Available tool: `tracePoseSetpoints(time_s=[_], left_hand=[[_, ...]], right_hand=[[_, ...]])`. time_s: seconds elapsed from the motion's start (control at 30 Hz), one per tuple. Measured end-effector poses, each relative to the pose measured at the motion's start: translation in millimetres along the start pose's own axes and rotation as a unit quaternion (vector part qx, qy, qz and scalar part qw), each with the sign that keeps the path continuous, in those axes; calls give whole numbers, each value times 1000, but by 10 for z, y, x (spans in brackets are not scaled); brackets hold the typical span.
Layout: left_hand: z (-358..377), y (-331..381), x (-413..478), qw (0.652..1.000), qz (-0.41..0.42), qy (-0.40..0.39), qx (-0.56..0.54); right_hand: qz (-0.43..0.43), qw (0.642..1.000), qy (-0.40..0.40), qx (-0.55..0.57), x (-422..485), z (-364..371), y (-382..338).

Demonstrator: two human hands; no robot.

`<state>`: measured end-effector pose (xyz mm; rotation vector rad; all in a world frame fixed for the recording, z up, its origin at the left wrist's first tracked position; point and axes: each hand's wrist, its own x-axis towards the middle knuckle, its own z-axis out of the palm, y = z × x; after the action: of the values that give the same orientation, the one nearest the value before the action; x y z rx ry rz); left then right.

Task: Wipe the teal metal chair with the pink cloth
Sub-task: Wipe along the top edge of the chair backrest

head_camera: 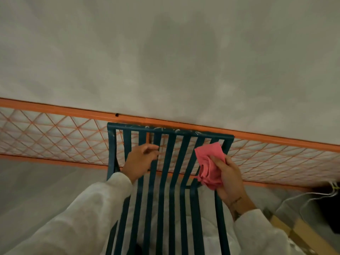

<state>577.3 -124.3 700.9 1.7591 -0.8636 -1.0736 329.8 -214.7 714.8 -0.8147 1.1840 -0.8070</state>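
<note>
The teal metal chair fills the lower middle of the head view, its long slats running from the seat up to a top rail marked with pale smudges. My left hand grips one slat of the backrest left of centre, fingers curled around it. My right hand holds the crumpled pink cloth against the slats on the right side of the backrest, just below the top rail. Both arms wear white sleeves.
An orange metal frame with diamond wire mesh runs across the view right behind the chair. A grey plastered wall rises beyond it. White cables and a cardboard box lie at the lower right.
</note>
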Motion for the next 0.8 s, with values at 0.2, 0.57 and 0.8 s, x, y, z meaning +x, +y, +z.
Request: tracePoseSetpoints(time_s=[0.2, 0.57, 0.8], left_hand=[[65, -79, 412, 999, -42, 20, 27], [261, -143, 941, 991, -62, 73, 88], [341, -242, 1052, 993, -57, 80, 65]], right_hand=[[-19, 997, 78, -21, 301, -37, 0], [-223, 896, 222, -313, 1063, -113, -232], [-338, 772, 185, -506, 1397, 78, 74]])
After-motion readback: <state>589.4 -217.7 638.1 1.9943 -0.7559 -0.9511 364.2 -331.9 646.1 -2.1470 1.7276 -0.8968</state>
